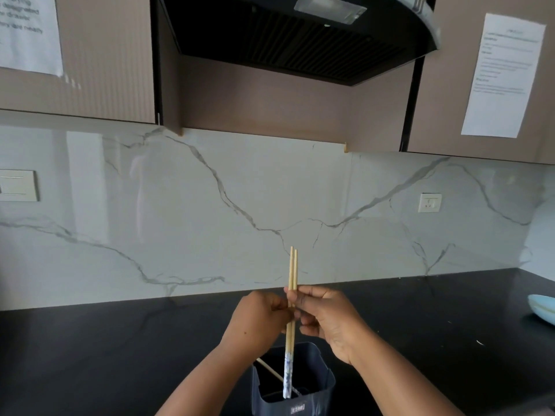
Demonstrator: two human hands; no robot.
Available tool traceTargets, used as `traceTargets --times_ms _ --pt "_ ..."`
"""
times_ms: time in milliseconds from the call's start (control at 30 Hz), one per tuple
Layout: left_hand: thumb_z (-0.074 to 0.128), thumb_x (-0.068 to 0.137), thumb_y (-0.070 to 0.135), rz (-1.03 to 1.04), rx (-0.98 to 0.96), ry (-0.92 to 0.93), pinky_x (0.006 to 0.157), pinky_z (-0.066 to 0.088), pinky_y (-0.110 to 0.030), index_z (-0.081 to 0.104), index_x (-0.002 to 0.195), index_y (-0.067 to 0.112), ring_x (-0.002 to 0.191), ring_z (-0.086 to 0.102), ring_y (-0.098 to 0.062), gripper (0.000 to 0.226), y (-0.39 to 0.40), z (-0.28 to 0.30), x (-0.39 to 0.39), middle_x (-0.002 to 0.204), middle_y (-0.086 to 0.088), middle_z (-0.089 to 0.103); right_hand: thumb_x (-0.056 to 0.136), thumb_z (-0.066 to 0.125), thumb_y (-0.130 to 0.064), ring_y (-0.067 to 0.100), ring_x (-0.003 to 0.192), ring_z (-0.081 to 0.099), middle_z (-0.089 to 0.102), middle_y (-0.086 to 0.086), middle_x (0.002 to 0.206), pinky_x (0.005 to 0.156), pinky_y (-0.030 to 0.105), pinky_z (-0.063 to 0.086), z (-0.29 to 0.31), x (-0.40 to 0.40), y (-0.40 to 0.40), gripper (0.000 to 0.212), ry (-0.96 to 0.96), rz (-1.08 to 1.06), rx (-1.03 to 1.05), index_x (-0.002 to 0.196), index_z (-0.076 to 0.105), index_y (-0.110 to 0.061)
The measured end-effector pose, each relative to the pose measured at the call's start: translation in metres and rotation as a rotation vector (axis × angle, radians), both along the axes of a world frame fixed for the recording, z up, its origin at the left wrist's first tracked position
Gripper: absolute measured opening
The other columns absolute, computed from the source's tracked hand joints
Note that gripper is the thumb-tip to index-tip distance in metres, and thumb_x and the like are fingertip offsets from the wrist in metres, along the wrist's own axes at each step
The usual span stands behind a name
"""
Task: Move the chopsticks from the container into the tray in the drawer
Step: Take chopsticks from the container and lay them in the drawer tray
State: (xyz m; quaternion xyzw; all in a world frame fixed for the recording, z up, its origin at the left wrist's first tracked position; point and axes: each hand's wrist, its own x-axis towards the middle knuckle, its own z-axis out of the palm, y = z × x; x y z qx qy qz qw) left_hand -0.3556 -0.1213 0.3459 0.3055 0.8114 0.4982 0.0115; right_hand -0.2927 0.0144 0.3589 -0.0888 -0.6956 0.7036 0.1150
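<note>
A pair of pale wooden chopsticks (292,270) with blue-and-white patterned ends stands upright, held above the dark blue container (318,382). My left hand (258,318) and my right hand (329,315) both pinch the pair around its middle, fingers meeting at the sticks. The patterned ends reach down into the container's mouth. One more chopstick (270,369) leans at a slant inside the container against its left wall. The drawer and its tray are out of view.
The container stands on a black countertop (120,349) at the bottom centre. A marble-look backsplash (210,211) rises behind it, with a black range hood (300,34) overhead. A light blue object (542,309) lies at the counter's right edge.
</note>
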Motion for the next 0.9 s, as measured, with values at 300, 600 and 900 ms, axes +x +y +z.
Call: traceTargets --times_ms 300,600,900 --pt "0.073 0.085 0.022 -0.071 0.315 -0.198 0.085 0.057 -0.04 0.078 0.071 0.013 0.073 0.075 -0.022 0.017 -0.007 0.009 -0.015 0.073 -0.009 0.076 0.089 0.067 -0.011 0.02 0.09 0.074 0.078 -0.001 0.098 0.072 0.026 0.058 -0.007 0.008 -0.005 0.017 0.003 0.122 0.142 0.104 0.071 -0.017" --pt "0.065 0.079 0.063 -0.077 0.186 -0.005 0.055 0.041 -0.015 0.075 0.084 0.026 0.052 0.052 -0.004 0.04 -0.012 -0.02 -0.016 0.057 0.01 0.059 0.081 0.076 -0.01 0.016 0.076 0.074 0.077 0.004 0.08 0.075 0.036 0.061 -0.034 0.006 0.014 0.006 -0.04 0.057 0.406 0.081 0.075 -0.017" --pt "0.031 0.094 0.066 0.48 -0.309 0.188 0.11 0.034 -0.04 0.052 0.139 0.014 0.137 0.042 -0.024 0.072 -0.06 -0.152 -0.031 0.145 -0.006 0.052 0.077 0.077 -0.026 0.002 0.054 0.057 0.068 -0.011 0.06 0.058 0.023 0.046 -0.138 0.041 0.053 0.009 -0.257 0.314 0.678 0.072 0.073 -0.032"
